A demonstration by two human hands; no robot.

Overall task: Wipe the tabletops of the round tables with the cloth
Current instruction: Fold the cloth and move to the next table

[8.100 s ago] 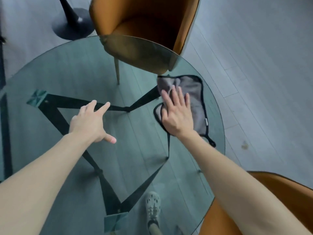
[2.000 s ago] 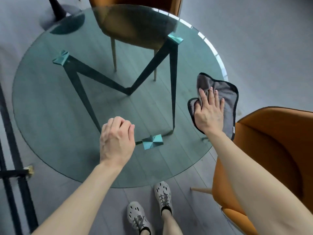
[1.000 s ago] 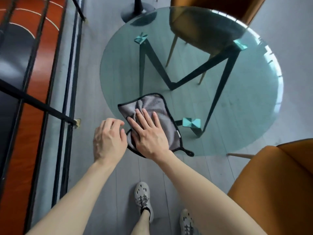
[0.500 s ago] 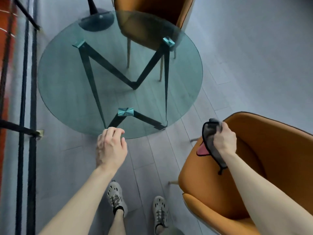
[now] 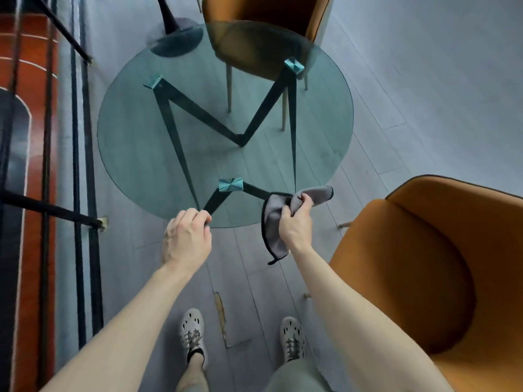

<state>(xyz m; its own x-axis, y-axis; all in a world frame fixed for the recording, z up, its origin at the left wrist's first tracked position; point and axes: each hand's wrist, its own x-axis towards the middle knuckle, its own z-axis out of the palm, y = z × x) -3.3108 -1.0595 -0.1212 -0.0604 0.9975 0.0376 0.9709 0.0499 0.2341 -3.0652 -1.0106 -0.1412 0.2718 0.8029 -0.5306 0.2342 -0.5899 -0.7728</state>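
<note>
Left to right, I log a black railing (image 5: 76, 137) flanking the glass table (image 5: 135, 142), the left hand (image 5: 186, 239) curled and empty at its near rim, and the right hand (image 5: 295, 224), moved since the previous frame from over the orange chair (image 5: 424, 264), gripping the bunched grey cloth (image 5: 273, 222) above that rim.

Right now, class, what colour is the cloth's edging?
Black edging on the grey wiping cloth, which the right hand grips; seen best in the head view.
</note>
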